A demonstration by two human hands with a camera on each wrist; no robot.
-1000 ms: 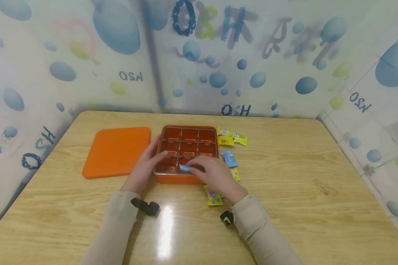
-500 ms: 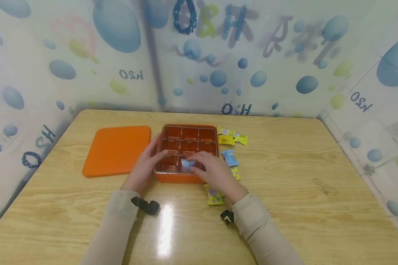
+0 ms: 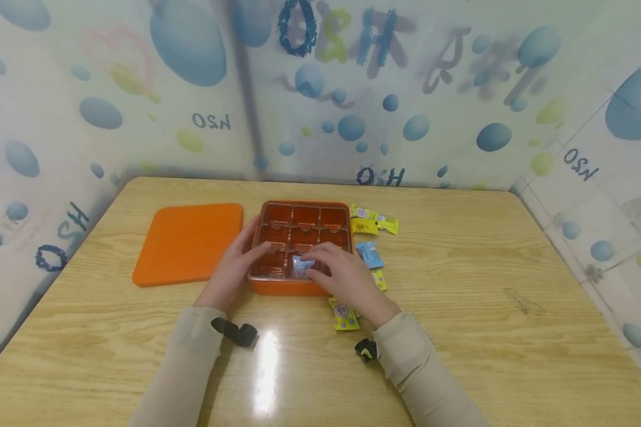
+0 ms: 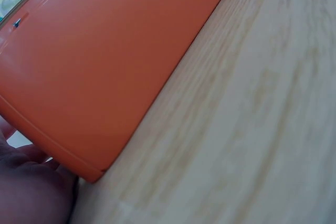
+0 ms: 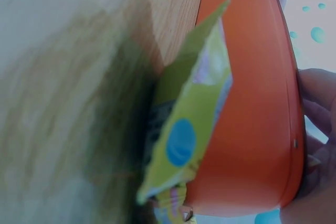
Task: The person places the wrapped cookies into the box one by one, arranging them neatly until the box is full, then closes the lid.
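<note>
An orange box (image 3: 288, 288) with a clear divided insert sits on the table. My left hand (image 3: 237, 256) grips its left side, thumb over the rim and the other fingers along the outer wall. Over the front-middle compartment, my right hand (image 3: 348, 280) pinches a small blue wrapped candy (image 3: 301, 267) between thumb and fingers. The other visible compartments hold nothing. In the left wrist view, the left hand (image 4: 31, 187) lies at the corner of the box wall (image 4: 115, 66). The right wrist view shows the right hand (image 5: 320, 177) at the box rim.
An orange lid (image 3: 189, 244) lies left of the box. To its right are a blue wrapped candy (image 3: 370, 255) and several yellow ones, including a yellow candy (image 3: 364, 226). Another yellow candy (image 3: 344, 314) lies near the right wrist. A patterned wall (image 3: 320, 118) stands behind the table.
The blue candy at my right fingertips has turned to show its broad face and sits in the front-middle compartment. The left hand keeps its hold on the box.
</note>
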